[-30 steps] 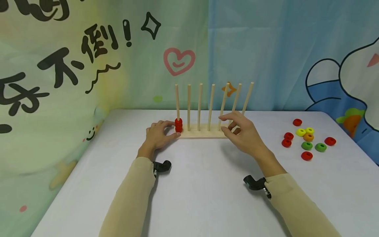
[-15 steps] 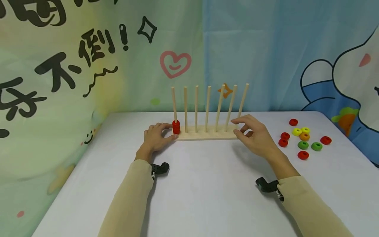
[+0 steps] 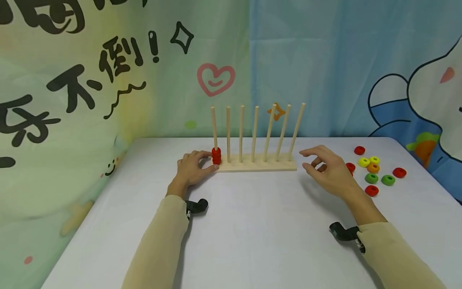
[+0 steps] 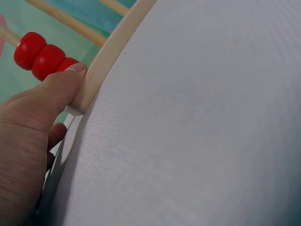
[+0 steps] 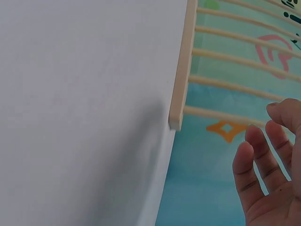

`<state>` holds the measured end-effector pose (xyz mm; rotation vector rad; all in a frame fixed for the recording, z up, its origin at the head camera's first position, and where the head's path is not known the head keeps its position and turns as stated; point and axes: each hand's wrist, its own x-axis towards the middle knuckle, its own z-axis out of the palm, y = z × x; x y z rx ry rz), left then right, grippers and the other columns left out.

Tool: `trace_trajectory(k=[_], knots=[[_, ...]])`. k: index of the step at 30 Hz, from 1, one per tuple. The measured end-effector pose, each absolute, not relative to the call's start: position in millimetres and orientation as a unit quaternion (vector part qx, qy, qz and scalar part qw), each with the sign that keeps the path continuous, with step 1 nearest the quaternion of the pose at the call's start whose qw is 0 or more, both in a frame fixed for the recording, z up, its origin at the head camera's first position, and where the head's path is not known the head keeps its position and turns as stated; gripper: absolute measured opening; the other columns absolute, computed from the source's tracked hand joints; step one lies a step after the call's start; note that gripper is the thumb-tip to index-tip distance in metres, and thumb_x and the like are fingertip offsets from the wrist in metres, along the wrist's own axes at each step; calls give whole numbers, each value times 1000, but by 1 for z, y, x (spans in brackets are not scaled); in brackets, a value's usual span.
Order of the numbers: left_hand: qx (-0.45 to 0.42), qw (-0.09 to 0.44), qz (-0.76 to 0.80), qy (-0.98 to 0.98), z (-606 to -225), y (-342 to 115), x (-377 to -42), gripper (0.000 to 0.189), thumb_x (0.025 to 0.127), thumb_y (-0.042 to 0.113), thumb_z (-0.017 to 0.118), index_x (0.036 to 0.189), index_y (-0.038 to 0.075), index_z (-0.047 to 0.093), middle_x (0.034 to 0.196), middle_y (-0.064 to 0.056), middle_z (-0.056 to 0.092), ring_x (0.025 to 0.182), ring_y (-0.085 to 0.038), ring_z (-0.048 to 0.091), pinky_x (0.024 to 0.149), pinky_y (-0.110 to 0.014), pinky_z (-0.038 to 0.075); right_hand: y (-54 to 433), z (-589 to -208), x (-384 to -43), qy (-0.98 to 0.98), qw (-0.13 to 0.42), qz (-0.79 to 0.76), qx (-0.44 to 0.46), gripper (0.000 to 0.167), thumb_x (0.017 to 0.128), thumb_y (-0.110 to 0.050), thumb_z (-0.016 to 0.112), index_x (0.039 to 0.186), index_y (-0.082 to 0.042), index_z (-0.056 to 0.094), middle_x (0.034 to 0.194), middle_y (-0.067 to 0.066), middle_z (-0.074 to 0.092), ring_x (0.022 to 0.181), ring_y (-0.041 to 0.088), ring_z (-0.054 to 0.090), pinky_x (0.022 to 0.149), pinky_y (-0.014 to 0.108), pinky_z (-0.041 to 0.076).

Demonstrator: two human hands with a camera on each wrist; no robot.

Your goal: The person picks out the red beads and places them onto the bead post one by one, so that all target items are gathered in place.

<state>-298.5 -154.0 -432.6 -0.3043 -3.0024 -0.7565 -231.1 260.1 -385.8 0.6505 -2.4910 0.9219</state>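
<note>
A wooden peg rack (image 3: 267, 164) with a row of upright pegs stands near the table's far edge. Red beads (image 3: 216, 155) are stacked on its leftmost peg; the left wrist view shows three red beads (image 4: 48, 61), the lowest partly behind the thumb. My left hand (image 3: 191, 168) holds that end of the base, thumb on the front edge beside the beads and fingers behind. Beyond the rack's right end, my right hand (image 3: 328, 170) hovers over the table with fingers loosely bent, holding nothing. In the right wrist view the hand (image 5: 270, 188) is apart from the base.
Loose beads lie on the right of the white table (image 3: 260, 233): several red, such as one red bead (image 3: 399, 172), two yellow beads (image 3: 363, 162), an orange bead (image 3: 373, 168) and two green beads (image 3: 388, 180). A printed curtain (image 3: 306, 60) hangs behind the table.
My right hand has moved rightward from among the right-hand pegs to past the rack's end, now partly covering loose red beads. My left hand stays at the rack's left end.
</note>
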Motion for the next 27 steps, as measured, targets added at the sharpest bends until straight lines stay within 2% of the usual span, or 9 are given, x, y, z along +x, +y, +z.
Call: trace_trajectory(k=[4, 15, 23, 27], knots=[[-100, 16, -240, -965, -432, -154, -299, 62, 87, 62, 59, 137, 27, 55, 145, -6, 48, 129, -34, 39, 102, -55, 27, 269, -384, -226, -904, 196, 317, 211, 35, 90, -6, 70, 123, -17, 65, 118, -3, 62, 80, 12, 57, 69, 18, 50], [-95, 11, -239, -966, -431, -154, -297, 61, 87, 63, 59, 137, 29, 56, 145, -6, 49, 130, -34, 39, 103, -55, 28, 293, -387, -220, -908, 204, 303, 204, 37, 87, -3, 72, 123, -14, 66, 116, 2, 62, 81, 10, 55, 71, 11, 46], [-94, 13, -236, -967, -431, -154, -297, 62, 86, 62, 59, 138, 28, 55, 145, -7, 49, 130, -35, 39, 103, -55, 28, 306, -389, -216, -916, 197, 296, 184, 37, 88, -3, 71, 123, -13, 65, 115, 2, 61, 82, 8, 53, 69, 18, 45], [-92, 13, -236, -967, -432, -154, -297, 61, 86, 62, 59, 138, 29, 55, 145, -7, 48, 130, -34, 39, 103, -55, 28, 313, -388, -212, -926, 187, 283, 167, 37, 89, -7, 71, 125, -14, 64, 116, 1, 60, 82, 5, 51, 70, 15, 43]])
